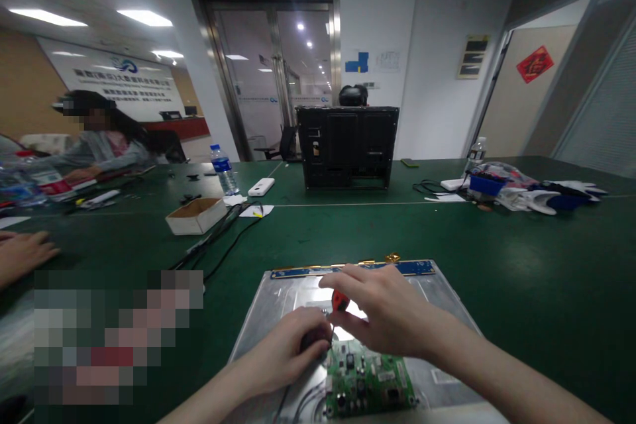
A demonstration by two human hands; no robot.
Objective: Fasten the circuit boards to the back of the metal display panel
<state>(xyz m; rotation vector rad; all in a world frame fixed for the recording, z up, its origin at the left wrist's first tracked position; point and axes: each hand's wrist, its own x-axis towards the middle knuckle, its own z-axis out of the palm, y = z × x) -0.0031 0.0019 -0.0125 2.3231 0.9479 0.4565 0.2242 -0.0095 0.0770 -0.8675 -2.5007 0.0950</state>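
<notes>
My right hand [382,308] grips a screwdriver with a red and black handle [340,300], its thin shaft pointing down. At the shaft's lower end, by the upper left corner of a green circuit board [368,381], my left hand [298,344] is closed with thumb and fingertips together. What sits between those fingertips, if anything, is too small to make out. The board lies on a silver metal panel [263,318]. Along the panel's far edge runs a narrow blue circuit strip [417,267]. Dark wires [307,399] lie left of the board.
A black monitor housing [348,146] stands upright farther back on the green table [546,291]. Left of it are a small open box [196,217], black cables [218,235] and a water bottle [224,171]. Gloves and bags [527,192] lie right. Another person's hand [24,255] rests at left.
</notes>
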